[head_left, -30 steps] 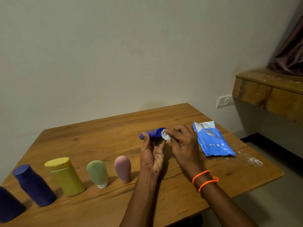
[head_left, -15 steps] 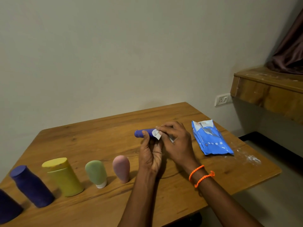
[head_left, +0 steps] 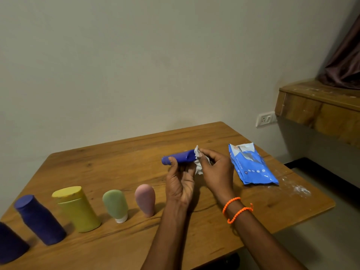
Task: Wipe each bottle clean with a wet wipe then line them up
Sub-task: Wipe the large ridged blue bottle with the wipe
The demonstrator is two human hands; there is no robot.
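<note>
Your left hand grips the blue tube near its cap end, thumb on top and fingers curled beneath, holding it level above the table. Your right hand pinches the wipe against the tube's other end, fingers bent around the crumpled white sheet.

Going by the layout, you are on the last bottle. 5 bottles stand in a row along the near edge to your left: the pink one closest to your left wrist, then green, yellow, purple, and a dark one cut off by the frame's edge. Whether each is properly clean can't be told from here. What's left appears to be finishing this tube and standing it just right of the pink bottle, where the row would continue.

The wipe pack lies flat beside your right hand, apart from it. Some white powder is scattered near the table's right corner, so keep the tube and wipe out of it. Nothing sits in the spot beside the pink bottle except your own left forearm.
</note>
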